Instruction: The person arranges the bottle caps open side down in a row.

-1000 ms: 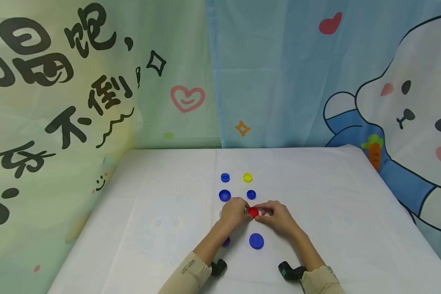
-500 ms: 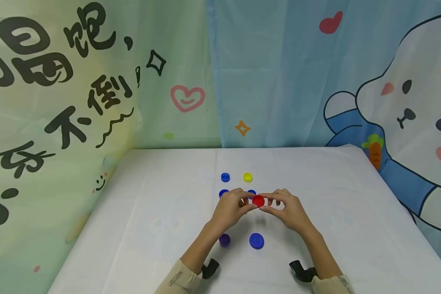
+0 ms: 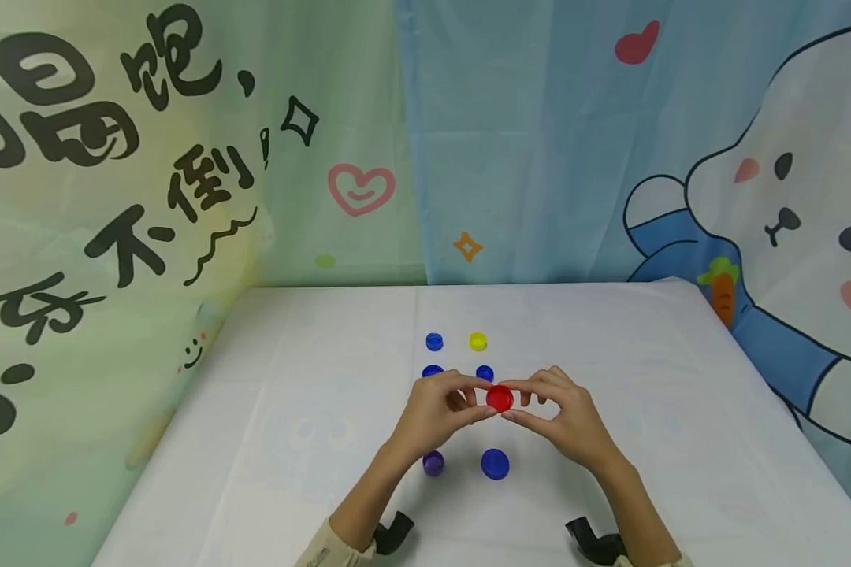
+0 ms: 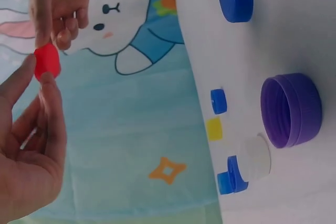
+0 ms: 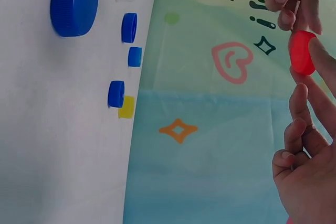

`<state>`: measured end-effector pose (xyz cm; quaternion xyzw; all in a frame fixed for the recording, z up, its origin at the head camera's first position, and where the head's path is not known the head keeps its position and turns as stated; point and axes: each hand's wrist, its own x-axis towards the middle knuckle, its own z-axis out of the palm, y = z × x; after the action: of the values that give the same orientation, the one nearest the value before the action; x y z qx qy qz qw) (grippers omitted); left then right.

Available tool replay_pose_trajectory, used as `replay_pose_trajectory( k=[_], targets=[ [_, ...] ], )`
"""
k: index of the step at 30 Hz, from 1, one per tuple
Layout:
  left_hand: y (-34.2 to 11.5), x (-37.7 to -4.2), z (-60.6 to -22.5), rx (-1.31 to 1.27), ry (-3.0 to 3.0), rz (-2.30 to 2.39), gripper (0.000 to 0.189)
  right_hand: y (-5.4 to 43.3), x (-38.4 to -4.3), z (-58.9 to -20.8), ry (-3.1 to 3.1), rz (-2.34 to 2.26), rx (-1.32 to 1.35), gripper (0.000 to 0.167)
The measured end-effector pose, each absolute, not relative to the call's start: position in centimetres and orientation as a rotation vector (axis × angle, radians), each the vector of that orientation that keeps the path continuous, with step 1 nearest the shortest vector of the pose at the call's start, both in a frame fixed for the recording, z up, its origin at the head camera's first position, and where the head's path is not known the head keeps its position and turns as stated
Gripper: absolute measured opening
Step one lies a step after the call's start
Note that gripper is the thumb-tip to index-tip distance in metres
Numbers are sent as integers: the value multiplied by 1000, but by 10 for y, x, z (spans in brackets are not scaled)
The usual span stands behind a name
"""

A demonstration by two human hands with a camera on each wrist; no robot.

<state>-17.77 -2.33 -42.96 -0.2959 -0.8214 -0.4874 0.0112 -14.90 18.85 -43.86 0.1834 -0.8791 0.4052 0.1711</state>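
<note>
A red bottle cap (image 3: 499,398) is held up over the white table between both hands. My left hand (image 3: 432,409) pinches its left side with thumb and forefinger, and my right hand (image 3: 570,413) pinches the right side the same way. The left wrist view has the red cap (image 4: 48,62) against the backdrop, well above the tabletop. In the right wrist view the fingertips of both hands meet at the red cap (image 5: 303,52), covering part of its edge.
Around the hands on the white table (image 3: 312,488) lie a purple cap (image 3: 433,463) and a large blue cap (image 3: 495,464) nearer me. Farther back are smaller blue caps (image 3: 434,342) and a yellow cap (image 3: 478,341). A whitish cap (image 4: 257,157) shows in the wrist views.
Both hands have lifted the red cap off the table and drawn it a little toward me and to the right. The purple cap and part of the table have come into fuller view.
</note>
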Motion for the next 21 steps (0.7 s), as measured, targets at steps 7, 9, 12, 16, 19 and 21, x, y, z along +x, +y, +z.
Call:
replay_pose_trajectory(
  k=[7,9,12,16,19,21],
  targets=[
    [-23,-183,-435,-568,-2657,-2215,27,190,-147,-439,-2491,1144,519,34],
    [-23,-184,-437,-492,-2656,-2353,26,190,-147,-439,-2490,1144,519,35],
    [-22,-185,-440,-412,-2652,-2475,25,190,-147,-439,-2491,1148,523,36],
    [-21,-184,-442,-387,-2634,-2525,24,190,-146,-442,-2493,1152,535,36],
    [-20,-183,-443,-376,-2631,-2507,23,190,-147,-444,-2494,1148,541,36],
    [-19,-182,-444,-364,-2629,-2482,22,189,-147,-445,-2495,1147,543,37]
  ],
)
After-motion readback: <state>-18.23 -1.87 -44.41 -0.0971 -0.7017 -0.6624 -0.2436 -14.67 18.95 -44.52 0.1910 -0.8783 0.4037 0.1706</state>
